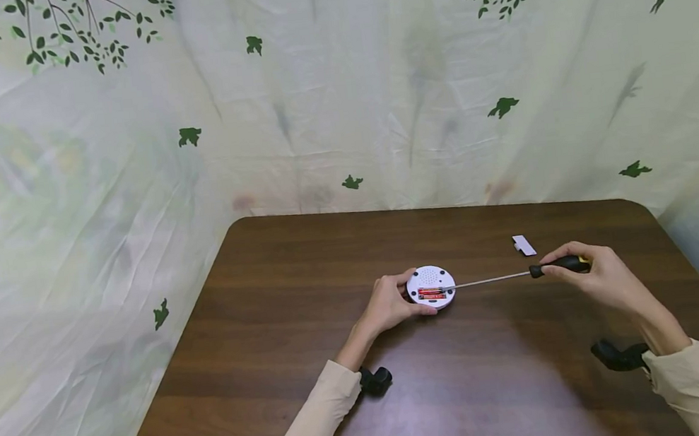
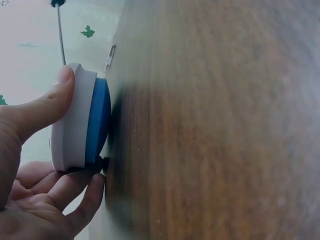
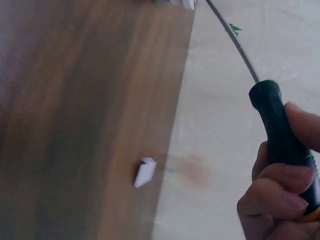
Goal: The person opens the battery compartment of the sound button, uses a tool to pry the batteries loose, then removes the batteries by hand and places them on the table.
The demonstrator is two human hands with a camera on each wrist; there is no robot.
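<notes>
A round white device (image 1: 430,278) shows its underside in the head view, with speaker holes and red batteries (image 1: 431,294) in its open compartment. Its other side, seen in the left wrist view, is a blue dome (image 2: 98,122) facing the table. My left hand (image 1: 392,303) grips the device by its edge, thumb on one side and fingers on the other. My right hand (image 1: 605,279) holds a screwdriver (image 3: 282,125) by its dark handle. The long metal shaft (image 1: 493,279) points left, and its tip meets the battery compartment; exact contact is too small to tell.
A small white battery cover (image 1: 524,245) lies on the brown wooden table (image 1: 303,265), beyond the right hand. Behind the table hangs a pale curtain (image 1: 377,115) printed with green leaves. Black wrist mounts (image 1: 376,381) sit at both sleeves.
</notes>
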